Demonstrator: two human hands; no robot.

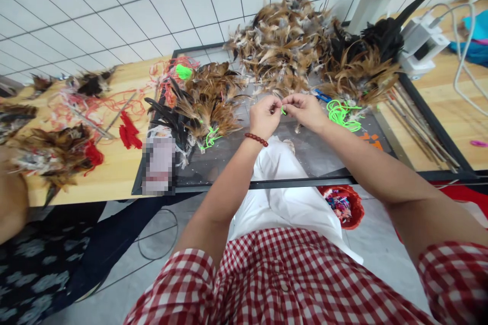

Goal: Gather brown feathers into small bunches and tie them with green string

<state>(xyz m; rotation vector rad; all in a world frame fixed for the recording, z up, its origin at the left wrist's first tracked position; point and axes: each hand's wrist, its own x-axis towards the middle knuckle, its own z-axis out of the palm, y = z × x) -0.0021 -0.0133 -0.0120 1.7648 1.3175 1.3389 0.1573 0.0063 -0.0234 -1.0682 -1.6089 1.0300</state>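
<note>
Over the glass-topped frame, my left hand [264, 116] and my right hand [304, 110] meet fingertip to fingertip. Both pinch a short bit of bright green cord [283, 110], of which only a small piece shows. Right of my right hand lies a loose coil of the same green cord [343, 115], with a dark blue object [322, 95] behind it. Left of my left hand is a bundle of brown feathers [213, 96], with a tangle of green cord [210, 138] at its lower end. Behind both hands rises a large heap of brown feathers [284, 43].
Thin sticks [423, 122] lie at the right beside white chargers [425, 45] with cables. At left are red tassel threads [129, 131], more feather bundles [57, 150] and a person's arm [11, 193]. A red-lined bin [354, 208] stands below the dark frame edge [305, 182].
</note>
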